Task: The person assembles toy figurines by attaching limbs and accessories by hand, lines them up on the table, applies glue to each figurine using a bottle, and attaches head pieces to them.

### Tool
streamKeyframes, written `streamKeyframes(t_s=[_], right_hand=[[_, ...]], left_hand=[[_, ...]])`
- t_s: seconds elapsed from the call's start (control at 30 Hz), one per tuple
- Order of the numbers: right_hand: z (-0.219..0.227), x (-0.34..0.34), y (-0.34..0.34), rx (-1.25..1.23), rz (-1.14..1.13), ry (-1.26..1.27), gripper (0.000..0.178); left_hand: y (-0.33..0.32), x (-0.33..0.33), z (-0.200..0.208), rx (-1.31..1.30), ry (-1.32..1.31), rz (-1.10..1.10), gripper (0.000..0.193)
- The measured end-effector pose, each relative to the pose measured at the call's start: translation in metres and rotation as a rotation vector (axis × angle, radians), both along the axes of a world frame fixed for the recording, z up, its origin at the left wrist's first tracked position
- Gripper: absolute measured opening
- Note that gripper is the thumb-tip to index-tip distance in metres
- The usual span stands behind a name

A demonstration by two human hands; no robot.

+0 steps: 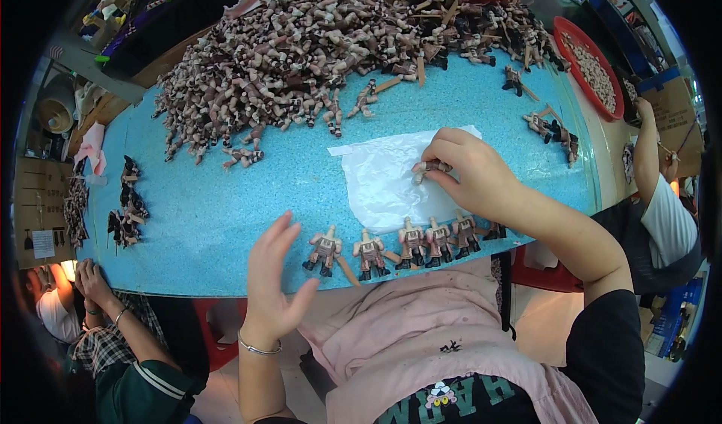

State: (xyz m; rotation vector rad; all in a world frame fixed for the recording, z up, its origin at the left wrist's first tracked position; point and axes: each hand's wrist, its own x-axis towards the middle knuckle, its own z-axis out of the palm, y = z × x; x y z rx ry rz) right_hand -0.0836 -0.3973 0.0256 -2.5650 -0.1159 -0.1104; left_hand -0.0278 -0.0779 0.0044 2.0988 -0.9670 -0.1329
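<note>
Over a crumpled white sheet (383, 187), my right hand (474, 172) pinches a small toy figure (432, 167) in brown and cream, partly covered by the fingers. My left hand (277, 281) is raised at the table's front edge, fingers spread and holding nothing. Just right of it, a row of headless-looking toy figures (411, 243) with dark boots lies along the near edge. The leftmost row figure (325, 250) is closest to my left hand, and flat brown strips (348, 271) stick out between some of them.
A large heap of similar figures (286, 56) covers the back of the blue tabletop (203, 213). At the right stands a red tray (560, 29) of small pale pieces. Loose figures lie at both sides. Other people's hands (94, 283) show left and right.
</note>
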Motion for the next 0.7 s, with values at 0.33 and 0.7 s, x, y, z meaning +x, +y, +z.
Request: streamKeyframes(t_s=[0.33,0.7], right_hand=[[0.008,-0.037,-0.01,0.662,-0.292,0.107,0.013],[0.02,-0.082,0.035,1.299,-0.335,0.36,0.038]], left_hand=[[-0.012,0.002,0.011,0.13,-0.089,-0.243,0.065],[0.023,-0.023,0.026,0.121,0.119,-0.063,0.062]])
